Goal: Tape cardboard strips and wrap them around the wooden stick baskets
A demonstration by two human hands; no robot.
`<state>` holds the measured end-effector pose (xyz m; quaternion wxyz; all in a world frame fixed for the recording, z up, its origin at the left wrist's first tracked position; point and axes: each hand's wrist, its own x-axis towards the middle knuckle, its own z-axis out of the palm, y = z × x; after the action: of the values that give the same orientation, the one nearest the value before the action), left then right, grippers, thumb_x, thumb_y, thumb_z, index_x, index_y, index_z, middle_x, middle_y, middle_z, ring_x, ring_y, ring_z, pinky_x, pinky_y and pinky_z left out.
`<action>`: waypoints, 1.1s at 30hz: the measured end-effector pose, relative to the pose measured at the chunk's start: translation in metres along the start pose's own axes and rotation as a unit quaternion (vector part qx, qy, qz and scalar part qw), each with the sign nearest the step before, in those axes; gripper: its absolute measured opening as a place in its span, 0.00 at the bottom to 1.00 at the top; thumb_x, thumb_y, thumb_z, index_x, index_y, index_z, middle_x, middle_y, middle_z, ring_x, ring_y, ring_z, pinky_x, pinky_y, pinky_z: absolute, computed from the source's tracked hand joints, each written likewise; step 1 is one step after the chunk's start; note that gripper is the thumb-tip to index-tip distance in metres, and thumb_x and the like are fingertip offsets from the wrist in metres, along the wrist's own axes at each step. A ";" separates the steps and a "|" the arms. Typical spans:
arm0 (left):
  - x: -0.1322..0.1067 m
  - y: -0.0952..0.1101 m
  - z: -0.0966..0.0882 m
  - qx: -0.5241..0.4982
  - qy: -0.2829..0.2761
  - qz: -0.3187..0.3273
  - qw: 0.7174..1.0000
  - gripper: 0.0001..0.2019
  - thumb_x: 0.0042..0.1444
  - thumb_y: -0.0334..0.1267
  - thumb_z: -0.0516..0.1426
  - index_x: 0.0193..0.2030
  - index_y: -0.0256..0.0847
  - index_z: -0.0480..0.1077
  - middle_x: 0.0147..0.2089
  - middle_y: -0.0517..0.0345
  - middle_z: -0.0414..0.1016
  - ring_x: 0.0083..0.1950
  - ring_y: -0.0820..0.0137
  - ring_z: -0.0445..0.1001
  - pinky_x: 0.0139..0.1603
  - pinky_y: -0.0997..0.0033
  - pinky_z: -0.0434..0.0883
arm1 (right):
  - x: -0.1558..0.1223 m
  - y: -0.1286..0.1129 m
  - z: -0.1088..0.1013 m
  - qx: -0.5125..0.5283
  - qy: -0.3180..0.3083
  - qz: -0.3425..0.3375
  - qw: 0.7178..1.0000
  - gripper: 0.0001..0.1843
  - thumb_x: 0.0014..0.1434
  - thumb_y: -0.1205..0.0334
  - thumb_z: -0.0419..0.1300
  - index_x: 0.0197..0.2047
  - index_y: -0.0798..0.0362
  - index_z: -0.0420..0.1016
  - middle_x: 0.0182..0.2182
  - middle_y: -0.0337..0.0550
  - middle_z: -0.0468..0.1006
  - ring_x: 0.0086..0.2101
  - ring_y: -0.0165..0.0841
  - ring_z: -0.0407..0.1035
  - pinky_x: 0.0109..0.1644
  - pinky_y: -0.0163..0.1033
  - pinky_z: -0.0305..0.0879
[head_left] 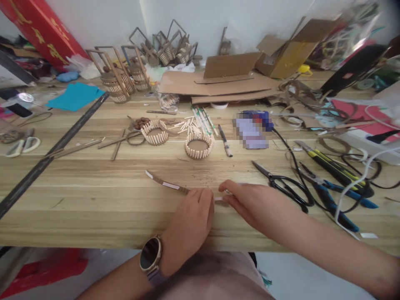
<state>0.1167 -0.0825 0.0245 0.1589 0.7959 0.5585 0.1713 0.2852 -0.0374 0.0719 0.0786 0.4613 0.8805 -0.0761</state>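
A thin brown strip (184,189) with white patches along it lies on the wooden table in front of me. My left hand (196,210) is closed on this strip, its fingers pressed together, and the strip's far end sticks out to the left. Close by on the right, my right hand (243,200) is closed in a pinch at the strip's other end. Something small and whitish shows between its fingers, too hidden to name. Beyond the hands stands a round brown base ringed with short wooden pegs (198,146); a similar peg ring (155,132) is to its left.
Black-handled scissors (281,183), pliers (331,191) and a utility knife (334,166) lie at right. A pen (225,141), loose sticks (190,124) and a blue glue gun (265,118) are farther back. Small lidded baskets (115,85) and cardboard (215,85) stand behind.
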 end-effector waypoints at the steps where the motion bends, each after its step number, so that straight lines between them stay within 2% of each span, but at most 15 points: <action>1: 0.000 0.000 0.000 -0.003 0.003 0.004 1.000 0.11 0.67 0.30 0.44 0.37 0.40 0.64 0.36 0.53 0.73 0.38 0.63 0.72 0.42 0.60 0.72 | 0.000 0.001 -0.002 0.003 -0.010 0.004 1.000 0.08 0.65 0.65 0.52 0.44 0.51 0.70 0.27 0.41 0.81 0.28 0.36 0.77 0.25 0.35 0.54; 4: -0.003 -0.002 0.003 -0.019 0.026 0.042 0.999 0.10 0.67 0.30 0.44 0.43 0.39 0.65 0.40 0.52 0.75 0.43 0.63 0.73 0.46 0.60 0.73 | -0.003 0.007 -0.010 -0.011 -0.016 0.022 1.000 0.07 0.65 0.64 0.52 0.37 0.52 0.70 0.28 0.40 0.78 0.26 0.34 0.74 0.24 0.35 0.51; 8: -0.009 -0.009 0.011 0.012 0.050 0.103 0.993 0.13 0.67 0.28 0.45 0.55 0.32 0.61 0.48 0.45 0.76 0.50 0.62 0.73 0.52 0.59 0.71 | -0.009 0.019 -0.025 0.011 -0.051 0.040 0.998 0.08 0.62 0.66 0.53 0.33 0.52 0.71 0.37 0.44 0.74 0.28 0.32 0.72 0.28 0.35 0.56; 12: -0.012 -0.014 0.015 0.130 0.004 0.182 0.975 0.14 0.65 0.25 0.46 0.54 0.27 0.65 0.51 0.43 0.75 0.53 0.60 0.72 0.56 0.59 0.69 | -0.010 0.029 -0.038 0.089 -0.140 0.064 0.984 0.09 0.60 0.63 0.54 0.29 0.50 0.73 0.30 0.40 0.75 0.28 0.33 0.69 0.29 0.36 0.56; 15: -0.013 -0.014 0.015 0.204 -0.012 0.234 0.951 0.14 0.63 0.24 0.48 0.53 0.23 0.67 0.52 0.40 0.75 0.54 0.58 0.71 0.57 0.59 0.67 | -0.003 0.032 -0.031 0.179 -0.179 0.081 0.964 0.09 0.58 0.59 0.56 0.28 0.50 0.73 0.23 0.37 0.73 0.25 0.32 0.65 0.27 0.34 0.55; 19: -0.015 -0.015 0.014 0.193 -0.010 0.210 0.958 0.15 0.62 0.25 0.50 0.54 0.24 0.67 0.52 0.41 0.74 0.53 0.59 0.71 0.57 0.62 0.68 | 0.011 0.031 0.001 0.322 -0.165 0.076 0.929 0.09 0.56 0.58 0.56 0.27 0.51 0.72 0.22 0.36 0.71 0.25 0.30 0.63 0.28 0.33 0.56; 22: -0.018 -0.016 0.016 0.170 -0.013 0.192 0.966 0.14 0.62 0.26 0.51 0.53 0.26 0.68 0.54 0.40 0.73 0.55 0.58 0.71 0.58 0.61 0.67 | 0.019 0.027 0.019 0.346 -0.159 0.079 0.921 0.10 0.56 0.57 0.55 0.26 0.52 0.70 0.21 0.34 0.68 0.24 0.29 0.60 0.27 0.32 0.55; 27: -0.022 -0.019 0.021 0.145 -0.002 0.186 0.972 0.15 0.62 0.28 0.53 0.55 0.25 0.66 0.55 0.39 0.72 0.55 0.57 0.71 0.56 0.61 0.69 | 0.024 0.021 0.022 0.335 -0.154 0.096 0.924 0.10 0.55 0.57 0.55 0.25 0.52 0.68 0.20 0.34 0.65 0.24 0.28 0.58 0.26 0.32 0.53; 33: -0.021 -0.019 0.018 0.138 0.000 0.189 0.972 0.10 0.63 0.26 0.50 0.48 0.29 0.69 0.54 0.40 0.74 0.55 0.60 0.72 0.54 0.63 0.70 | 0.028 0.020 0.019 0.305 -0.165 0.103 0.932 0.10 0.55 0.59 0.55 0.24 0.52 0.69 0.19 0.34 0.64 0.23 0.28 0.57 0.26 0.33 0.52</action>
<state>0.1017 -0.0973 -0.0018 0.0126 0.9013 0.4162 0.1194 0.2872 -0.0079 0.0458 0.0858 0.5320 0.7371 -0.4077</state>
